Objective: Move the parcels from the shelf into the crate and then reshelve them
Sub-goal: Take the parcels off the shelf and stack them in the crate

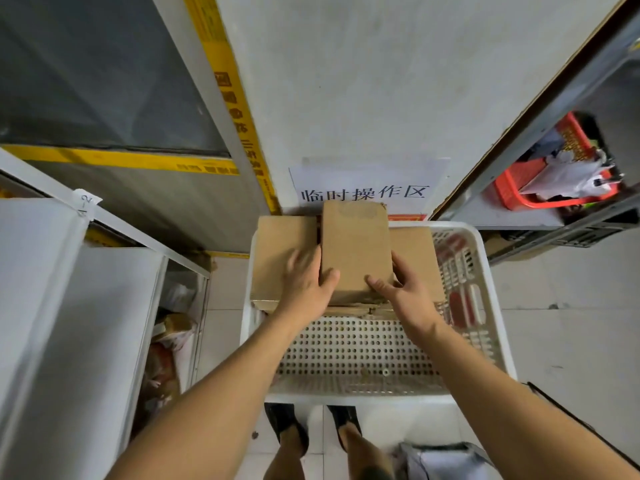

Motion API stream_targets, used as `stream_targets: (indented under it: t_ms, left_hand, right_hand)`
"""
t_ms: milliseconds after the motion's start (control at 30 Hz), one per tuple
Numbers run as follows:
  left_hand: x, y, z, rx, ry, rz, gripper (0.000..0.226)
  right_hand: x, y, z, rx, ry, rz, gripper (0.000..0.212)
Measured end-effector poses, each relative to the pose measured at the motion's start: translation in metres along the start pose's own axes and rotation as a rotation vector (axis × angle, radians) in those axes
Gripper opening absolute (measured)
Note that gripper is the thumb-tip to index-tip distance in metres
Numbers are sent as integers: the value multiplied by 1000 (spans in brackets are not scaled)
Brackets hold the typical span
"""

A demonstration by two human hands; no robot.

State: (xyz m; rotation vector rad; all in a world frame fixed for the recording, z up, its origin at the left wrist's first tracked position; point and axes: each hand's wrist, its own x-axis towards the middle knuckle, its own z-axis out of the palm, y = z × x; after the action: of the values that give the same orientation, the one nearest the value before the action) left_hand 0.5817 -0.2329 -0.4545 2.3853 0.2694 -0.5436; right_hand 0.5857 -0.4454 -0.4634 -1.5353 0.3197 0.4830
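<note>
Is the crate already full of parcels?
No. The white crate shows bare perforated floor across its near half; cardboard parcels sit only at the far end, under both hands.

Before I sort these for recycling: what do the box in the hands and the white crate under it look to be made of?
The box in both hands (left hand, right hand) looks like plain brown cardboard: matte, with a frayed lower edge. The white crate looks like moulded plastic: smooth, slightly glossy, with a floor of regular round holes and slotted walls.
</note>
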Motion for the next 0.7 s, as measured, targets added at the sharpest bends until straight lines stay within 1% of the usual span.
stream_targets:
  t_ms: [67, 133, 300, 367, 433, 500, 567, 700]
  left_hand:
    - [7, -9, 7, 162, 45, 43, 72]
    - [12, -20, 17, 226, 46, 51, 73]
    - [12, -26, 24, 247, 98, 80, 76]
    - [11, -24, 21, 239, 88, 70, 75]
    - [9, -22, 17, 219, 74, 66, 73]
    - [2, -17, 5, 152, 65, 70, 67]
    - [-9, -12, -11, 82, 87, 64, 60]
    - [-47, -8, -52, 43, 194, 32, 54]
  right_hand:
    - [8, 11, 5, -14, -14, 29, 73]
    - [14, 24, 7, -45, -23, 53, 75]
    - [16, 22, 6, -147, -41, 82, 77]
    - [13, 13, 7, -244, -41, 95, 77]
    - [9, 3, 8, -409, 1, 94, 78]
    - [1, -12, 11, -580, 19, 35, 78]
    - [-7, -30, 18, -671, -8, -64, 74]
    - [-25, -72, 44, -798, -105, -296, 56]
